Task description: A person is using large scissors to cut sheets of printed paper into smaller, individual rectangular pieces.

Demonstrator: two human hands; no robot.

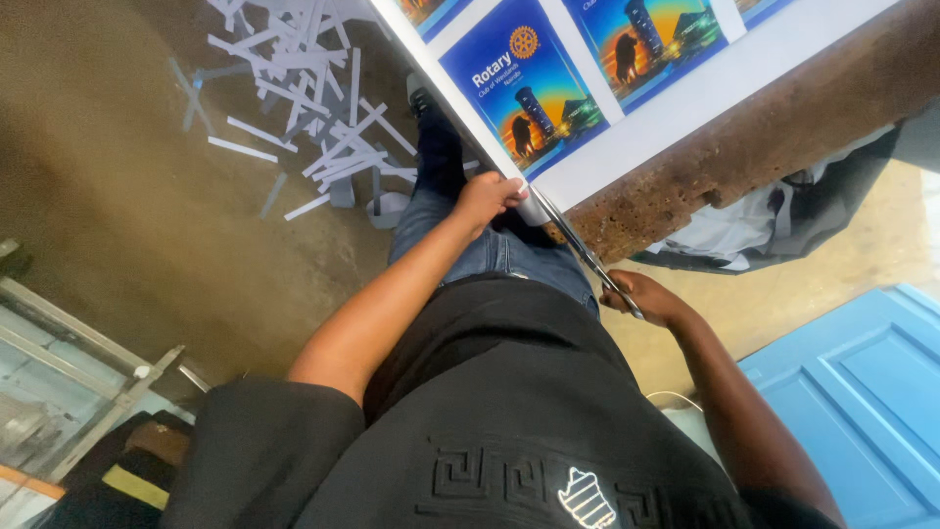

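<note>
A large white printed sheet (676, 103) with several blue picture panels lies on a rough brown table (783, 127). Its near corner hangs past the table edge. My left hand (487, 199) pinches that corner of the sheet. My right hand (646, 297) grips the handles of metal scissors (578, 245), whose blades point up toward the sheet's corner beside my left hand. I am seated, with my jeans and black shirt below.
Many white paper strips (304, 88) lie scattered on the brown floor at upper left. A blue panelled door (862, 392) lies at lower right. Grey and white cloth (774, 220) sits under the table. Metal framing (78, 362) is at lower left.
</note>
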